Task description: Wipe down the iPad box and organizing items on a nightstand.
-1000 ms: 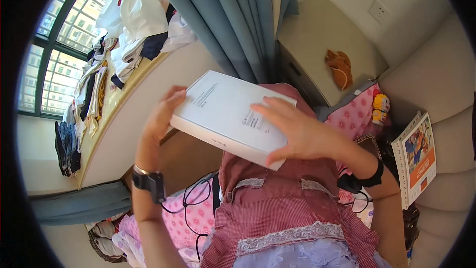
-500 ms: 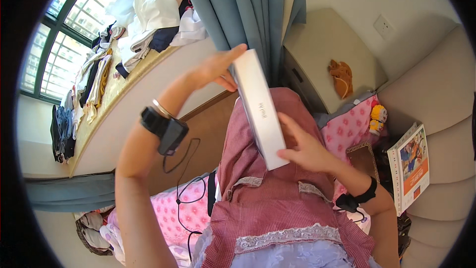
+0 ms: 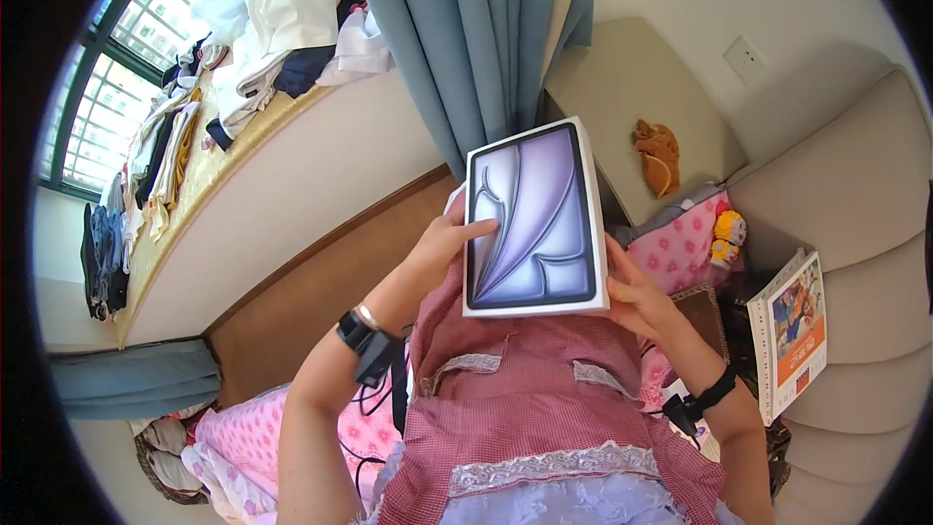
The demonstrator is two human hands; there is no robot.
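Along the left side, below a barred window (image 3: 102,92), a curved ledge (image 3: 216,163) carries piles of clothes (image 3: 292,5). A blue-grey curtain (image 3: 447,39) hangs at the upper centre, and a beige padded backrest (image 3: 846,194) occupies the right side. A beige cabinet (image 3: 612,68) stands between curtain and backrest. Pink patterned bedding (image 3: 243,437) lies at the lower left. The person wears a red checked apron (image 3: 544,379) with lace trim. At the centre, above the apron, the white box (image 3: 535,224) is held with its front face, bearing a purple-blue tablet picture, toward the camera. A spiral-bound book (image 3: 797,321) leans against the backrest. The left hand (image 3: 442,248) is partly closed on the box's left edge: the thumb lies on the front face; the remaining fingers are mostly hidden. The right hand (image 3: 637,292) is partly closed against the lower right side of the box, supporting it; its full grip cannot be determined. A black device (image 3: 369,345) is strapped to the left wrist. A brown plush item (image 3: 658,156) lies on the cabinet; a yellow toy (image 3: 727,238) sits nearby, beside the backrest. A wall socket (image 3: 743,58) is mounted above the cabinet.
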